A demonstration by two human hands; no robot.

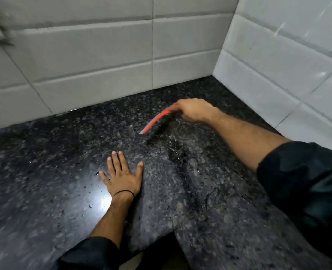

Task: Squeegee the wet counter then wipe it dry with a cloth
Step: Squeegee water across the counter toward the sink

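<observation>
On the dark speckled counter (210, 201), near the corner where the two tiled walls (95, 61) meet, we hold a squeegee (157, 118) in our right hand (195, 111). That hand is closed around the upper end of the squeegee, fingers curled over the handle, which they hide. The red bar of the squeegee slants down and to the left from the hand, and the dark blade below it meets the counter surface. The squeegee sits toward the back of the counter, just short of the rear wall and well apart from the front edge. A wet streak with beads of water runs across the stone from the blade toward us. Our left hand (122, 177) lies flat on the counter, palm down, fingers spread wide and holding nothing. It rests nearer to us than the squeegee and to its left, apart from it. A thin black band (124, 192) circles the left wrist. Dark sleeves (305, 180) cover both forearms partway. A bright glare patch shows on the stone beside the left wrist.
</observation>
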